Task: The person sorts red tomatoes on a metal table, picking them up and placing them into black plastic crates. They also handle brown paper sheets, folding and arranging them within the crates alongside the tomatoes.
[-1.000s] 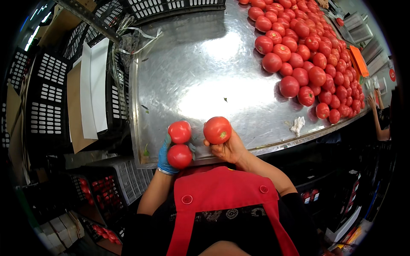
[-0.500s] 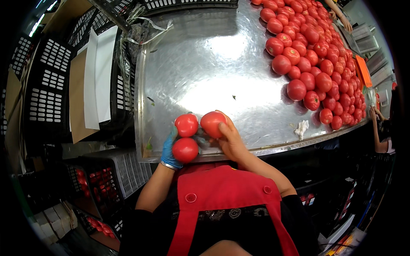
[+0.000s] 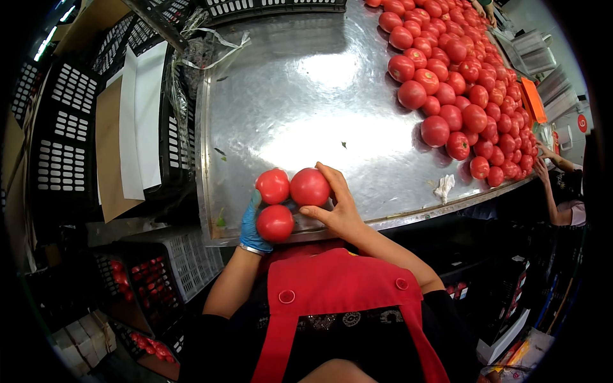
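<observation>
As two hands (image 3: pixel 343 210) cup three tomatoes (image 3: pixel 275 223), one blue glove (image 3: pixel 251 231)

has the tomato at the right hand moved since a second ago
Yes: judged against the dark leaf scrap on the table, the tomato at the right hand has shifted left, toward the two tomatoes in the left hand.

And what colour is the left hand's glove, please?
The glove is blue, showing best in the head view.

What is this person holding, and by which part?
The left hand holds two tomatoes by their left sides; the right hand curves round the right side of a third tomato, how firmly is unclear.
</observation>
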`<state>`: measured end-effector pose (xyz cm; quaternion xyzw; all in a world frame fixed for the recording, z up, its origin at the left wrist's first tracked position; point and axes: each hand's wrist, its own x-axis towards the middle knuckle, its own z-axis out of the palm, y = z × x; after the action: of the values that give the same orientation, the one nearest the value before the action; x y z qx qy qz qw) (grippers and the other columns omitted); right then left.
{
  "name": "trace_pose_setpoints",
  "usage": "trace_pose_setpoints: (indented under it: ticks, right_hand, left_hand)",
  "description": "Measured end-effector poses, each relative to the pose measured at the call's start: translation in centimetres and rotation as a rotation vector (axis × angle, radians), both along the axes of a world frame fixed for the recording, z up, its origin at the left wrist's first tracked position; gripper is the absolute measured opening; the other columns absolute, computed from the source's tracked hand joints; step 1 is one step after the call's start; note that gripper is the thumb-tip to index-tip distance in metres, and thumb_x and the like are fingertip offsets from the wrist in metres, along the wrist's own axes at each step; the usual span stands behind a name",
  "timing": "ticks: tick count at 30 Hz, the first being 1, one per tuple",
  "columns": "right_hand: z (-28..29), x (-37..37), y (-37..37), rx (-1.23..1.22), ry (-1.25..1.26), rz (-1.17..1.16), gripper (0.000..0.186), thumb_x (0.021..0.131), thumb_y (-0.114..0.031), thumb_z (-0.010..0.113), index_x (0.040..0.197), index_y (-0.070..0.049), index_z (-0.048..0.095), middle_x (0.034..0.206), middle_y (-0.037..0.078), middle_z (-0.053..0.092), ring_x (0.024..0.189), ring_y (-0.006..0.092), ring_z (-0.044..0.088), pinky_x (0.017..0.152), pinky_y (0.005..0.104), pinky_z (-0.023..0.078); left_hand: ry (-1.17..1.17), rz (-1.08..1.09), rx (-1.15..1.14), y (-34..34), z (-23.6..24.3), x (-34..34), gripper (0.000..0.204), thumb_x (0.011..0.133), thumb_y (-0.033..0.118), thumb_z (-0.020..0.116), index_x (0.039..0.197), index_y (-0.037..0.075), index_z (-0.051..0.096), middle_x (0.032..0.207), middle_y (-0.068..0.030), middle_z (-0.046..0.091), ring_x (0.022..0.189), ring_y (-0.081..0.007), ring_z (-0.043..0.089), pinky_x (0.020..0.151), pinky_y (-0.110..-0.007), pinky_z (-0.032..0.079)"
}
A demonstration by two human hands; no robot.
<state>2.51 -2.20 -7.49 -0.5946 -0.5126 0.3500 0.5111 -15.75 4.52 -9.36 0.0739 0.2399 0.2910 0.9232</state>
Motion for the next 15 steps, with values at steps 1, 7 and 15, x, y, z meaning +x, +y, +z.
trace_pose_setpoints:
  ticks: [1,7,15]
  right_hand:
    - [0.2,0.1,-0.1,0.001,0.01,0.013,0.081,0.069,-0.021,0.08,0.136,-0.006,0.038,0.132,0.016,0.039,0.121,0.0278,0.042,0.099,0.0359,0.038]
    - [0.5,0.2,-0.5,-0.081,0.232,0.04,0.073,0.072,-0.02,0.078,0.133,-0.006,0.042,0.132,0.01,0.042,0.118,0.0219,0.045,0.095,0.0329,0.04]
    - [0.9,1.3,-1.0,-0.125,0.644,0.184,0.051,0.077,-0.012,0.073,0.122,-0.006,0.049,0.122,0.005,0.042,0.114,0.0184,0.046,0.093,0.0324,0.042]
  left_hand:
    - [0.005,0.002,-0.019,0.0,0.1,0.1,0.064,0.089,0.049,0.049,0.134,0.005,0.037,0.127,-0.0196,0.049,0.112,-0.0332,0.054,0.08,-0.04,0.055]
    - [-0.108,0.019,-0.007,0.0,-1.0,-0.5,0.06,0.09,0.05,0.047,0.13,0.006,0.041,0.124,-0.0184,0.051,0.108,-0.0317,0.056,0.085,-0.041,0.053]
    - [0.051,0.1,-0.018,-0.2,-0.1,0.8,0.06,0.087,0.048,0.053,0.13,0.007,0.042,0.125,-0.014,0.05,0.114,-0.0293,0.052,0.097,-0.043,0.045]
